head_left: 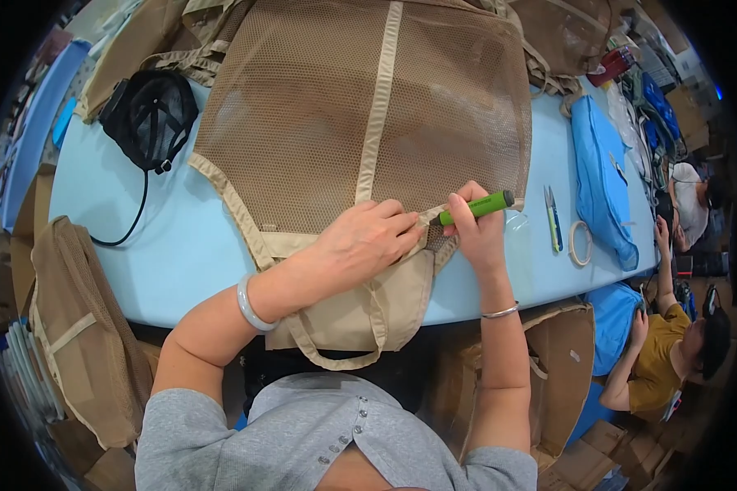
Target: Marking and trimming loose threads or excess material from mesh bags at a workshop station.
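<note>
A large brown mesh bag (303, 106) with beige binding and a beige strip down its middle lies spread on the table. My left hand (364, 237) is closed on the beige trim at its near edge, fingertips close to the pen's tip. In my right hand (477, 233) is a green marker pen (477, 207), slanted with its dark tip down at the trim. A beige fabric flap (401, 307) with a loop handle (336, 364) hangs over the table's near edge, below my hands.
Small scissors (553, 219) and a tape ring (580, 244) lie right of the bag, near a blue pouch (604, 180). On the left are a black mesh cap-like piece (151, 119) and another mesh bag (86, 327). Cardboard boxes (557, 368) stand below; two people sit at right.
</note>
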The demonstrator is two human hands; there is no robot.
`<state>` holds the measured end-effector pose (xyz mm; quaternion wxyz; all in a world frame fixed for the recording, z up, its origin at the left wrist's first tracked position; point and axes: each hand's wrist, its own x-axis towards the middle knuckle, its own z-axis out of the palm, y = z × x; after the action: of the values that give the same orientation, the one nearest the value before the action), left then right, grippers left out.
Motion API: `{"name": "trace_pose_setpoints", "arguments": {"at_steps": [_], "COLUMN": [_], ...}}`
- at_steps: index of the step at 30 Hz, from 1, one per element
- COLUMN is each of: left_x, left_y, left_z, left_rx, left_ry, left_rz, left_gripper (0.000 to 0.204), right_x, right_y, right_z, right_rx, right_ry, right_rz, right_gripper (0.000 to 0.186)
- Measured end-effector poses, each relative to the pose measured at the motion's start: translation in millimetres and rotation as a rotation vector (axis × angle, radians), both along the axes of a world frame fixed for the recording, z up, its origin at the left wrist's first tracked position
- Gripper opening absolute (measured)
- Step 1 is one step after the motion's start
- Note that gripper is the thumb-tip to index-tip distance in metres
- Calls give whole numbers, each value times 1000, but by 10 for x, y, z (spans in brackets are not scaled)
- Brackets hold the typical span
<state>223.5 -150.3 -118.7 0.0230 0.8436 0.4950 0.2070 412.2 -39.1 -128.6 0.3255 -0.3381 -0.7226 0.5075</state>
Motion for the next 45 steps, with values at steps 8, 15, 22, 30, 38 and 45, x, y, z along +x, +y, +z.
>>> {"name": "trace_pose_setpoints", "arguments": {"at_steps": [8,15,22,30,38,45], "left_x": [0,12,14,9,26,17], "left_y": [-5,-11,-15,-17,-6,-11], "left_z": [39,44,61,39,24,47], "left_rx": [3,10,-11,10,-4,-5], "left_ry": [4,-19,-15,-20,-27,-8], "left_rz": [-2,16,13,7,20,16], "left_gripper": [35,34,35,34,32,31], "right_x": [-12,-10,-20,-25,-22,-30], "right_y": [-10,-17,-30,-31,-21,-21], "right_z": [42,34,58,41,31,28], "right_rx": [-4,-9,17,-9,13,28], "right_ry": [-13,-10,-24,-1,-7,-15], "right_rz": [-3,-41,-47,-64,-45,-63], "right_gripper": [22,25,27,27,26,26]}}
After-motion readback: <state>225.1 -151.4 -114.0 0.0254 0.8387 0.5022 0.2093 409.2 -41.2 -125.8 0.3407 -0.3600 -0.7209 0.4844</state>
